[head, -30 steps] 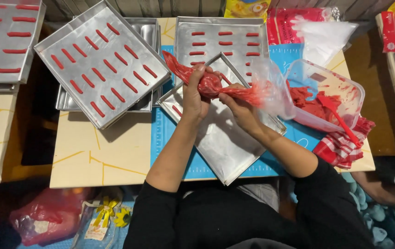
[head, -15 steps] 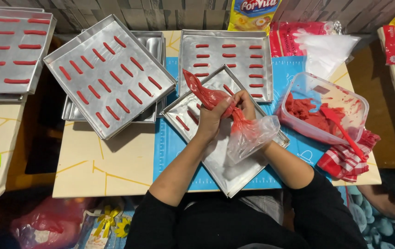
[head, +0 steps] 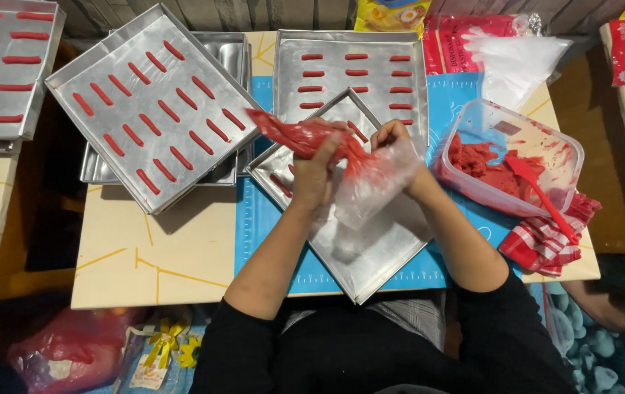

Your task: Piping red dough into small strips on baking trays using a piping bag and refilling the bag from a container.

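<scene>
1. Red dough fills the front half of a clear piping bag (head: 327, 149), held over a bare metal tray (head: 371, 248) set cornerwise on the blue mat (head: 268, 233) of the desk (head: 152, 255).
2. The left hand (head: 317, 171) is closed firmly round the filled part of the bag, whose tip points up and to the left; the right hand (head: 394, 140) pinches the loose, empty end of the plastic just behind it.
3. A good way to work here, as I judge it: twist the slack plastic tight against the dough, so pressure goes to the tip and nothing creeps out the back.
4. Squeeze from the rear of the filling and let the front hand only steer; even pressure should give strips of one thickness.
5. Keep the tip low over the tray and follow the pattern of the finished trays: the tilted one (head: 155, 102) at the left and the one (head: 352, 73) behind carry short red strips in straight rows, well apart from each other.
6. An open plastic tub (head: 568, 157) of the same red dough stands to the right, a red spatula (head: 542, 193) leaning in it and a red-and-white cloth (head: 546, 244) beside it.
</scene>
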